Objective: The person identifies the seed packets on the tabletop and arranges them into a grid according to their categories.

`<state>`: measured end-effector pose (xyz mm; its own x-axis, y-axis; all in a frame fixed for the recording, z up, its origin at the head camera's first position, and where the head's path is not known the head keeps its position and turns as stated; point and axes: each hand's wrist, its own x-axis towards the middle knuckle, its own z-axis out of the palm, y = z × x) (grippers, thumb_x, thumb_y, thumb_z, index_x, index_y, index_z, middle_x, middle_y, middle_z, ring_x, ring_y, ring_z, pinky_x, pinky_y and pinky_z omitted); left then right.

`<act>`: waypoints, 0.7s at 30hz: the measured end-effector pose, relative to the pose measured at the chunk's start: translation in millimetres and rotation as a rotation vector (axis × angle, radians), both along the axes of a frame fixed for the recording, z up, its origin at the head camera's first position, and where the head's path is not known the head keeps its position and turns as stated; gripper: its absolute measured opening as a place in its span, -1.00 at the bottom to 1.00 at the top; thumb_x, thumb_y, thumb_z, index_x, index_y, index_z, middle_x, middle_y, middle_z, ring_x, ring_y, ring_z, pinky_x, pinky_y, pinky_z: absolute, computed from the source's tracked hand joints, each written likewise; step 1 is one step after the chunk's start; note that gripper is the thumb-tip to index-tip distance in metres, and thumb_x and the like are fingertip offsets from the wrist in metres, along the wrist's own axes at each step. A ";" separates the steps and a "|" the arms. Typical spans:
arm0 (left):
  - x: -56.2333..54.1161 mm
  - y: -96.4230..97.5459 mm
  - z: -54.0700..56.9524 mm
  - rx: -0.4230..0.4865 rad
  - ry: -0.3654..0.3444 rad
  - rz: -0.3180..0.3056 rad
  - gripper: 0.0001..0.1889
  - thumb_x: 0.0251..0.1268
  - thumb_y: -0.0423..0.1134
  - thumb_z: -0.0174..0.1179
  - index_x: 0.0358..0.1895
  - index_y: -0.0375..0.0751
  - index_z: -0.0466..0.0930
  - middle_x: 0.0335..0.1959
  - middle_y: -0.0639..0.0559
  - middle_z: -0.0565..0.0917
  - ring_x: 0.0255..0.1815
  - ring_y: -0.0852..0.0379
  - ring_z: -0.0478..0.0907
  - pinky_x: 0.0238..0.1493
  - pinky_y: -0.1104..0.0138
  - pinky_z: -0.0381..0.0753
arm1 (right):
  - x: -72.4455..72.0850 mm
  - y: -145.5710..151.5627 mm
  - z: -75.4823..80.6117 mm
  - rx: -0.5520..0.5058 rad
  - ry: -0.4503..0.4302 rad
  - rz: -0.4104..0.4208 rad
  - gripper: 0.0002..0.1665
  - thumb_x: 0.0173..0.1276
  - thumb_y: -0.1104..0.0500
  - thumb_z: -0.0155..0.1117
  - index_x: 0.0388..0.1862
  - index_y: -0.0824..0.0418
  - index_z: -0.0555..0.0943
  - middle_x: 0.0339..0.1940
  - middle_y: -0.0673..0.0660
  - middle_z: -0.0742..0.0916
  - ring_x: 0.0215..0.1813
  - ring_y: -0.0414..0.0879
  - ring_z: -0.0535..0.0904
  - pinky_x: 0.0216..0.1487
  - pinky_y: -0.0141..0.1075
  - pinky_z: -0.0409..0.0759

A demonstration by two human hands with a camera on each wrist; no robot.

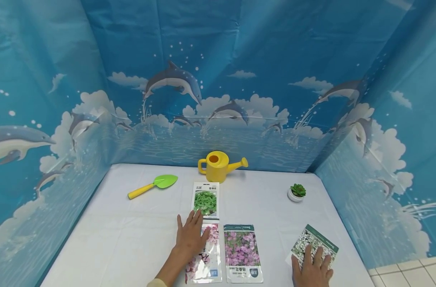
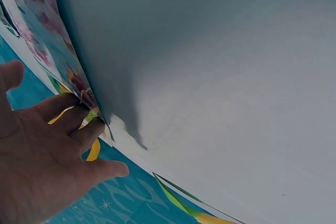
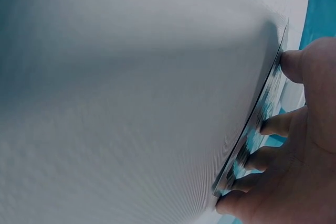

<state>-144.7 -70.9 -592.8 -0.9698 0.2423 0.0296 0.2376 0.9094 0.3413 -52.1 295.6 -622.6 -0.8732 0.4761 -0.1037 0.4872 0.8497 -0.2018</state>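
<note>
My left hand lies with fingers spread over the pink-blossom seed packet, fingertips at the lower edge of a green-leaf seed packet. In the left wrist view, the left hand has its fingertips down at the end of the blossom packet. Beside that packet lies a purple-flower seed packet. At the right, my right hand rests its spread fingers on a tilted white-flower seed packet. Thumb and fingertips of the right hand touch this packet along its length.
A yellow watering can stands at the table's back edge, behind the green-leaf packet. A trowel with a green blade and yellow handle lies back left. The small potted succulent stands at the right. Dolphin-print curtains surround the white table.
</note>
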 end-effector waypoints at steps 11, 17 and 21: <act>2.2 -1.9 2.4 0.010 0.011 0.032 -0.32 0.62 0.06 0.20 0.53 -0.41 0.46 0.63 -0.24 0.41 0.67 -0.28 0.28 0.61 -0.46 0.02 | -1.9 -1.5 -1.0 -0.023 -0.022 0.003 -0.07 0.61 -0.03 0.25 0.58 0.63 0.18 0.62 0.72 0.07 0.65 0.71 -0.14 0.61 0.53 0.00; 3.6 -2.5 1.4 0.024 0.019 0.034 -0.31 0.61 0.06 0.20 0.52 -0.43 0.46 0.63 -0.26 0.40 0.68 -0.29 0.27 0.60 -0.47 0.02 | -1.7 -1.7 -0.1 -0.033 -0.019 0.021 -0.07 0.62 -0.04 0.23 0.58 0.64 0.17 0.62 0.74 0.05 0.64 0.73 -0.16 0.59 0.55 -0.01; 3.8 -2.6 -0.3 0.022 0.028 0.033 -0.31 0.61 0.06 0.20 0.53 -0.44 0.45 0.63 -0.27 0.40 0.67 -0.29 0.27 0.60 -0.47 0.02 | -2.0 -2.3 0.3 -0.039 -0.016 0.030 -0.06 0.63 -0.05 0.23 0.58 0.63 0.17 0.62 0.74 0.05 0.64 0.73 -0.17 0.59 0.56 -0.02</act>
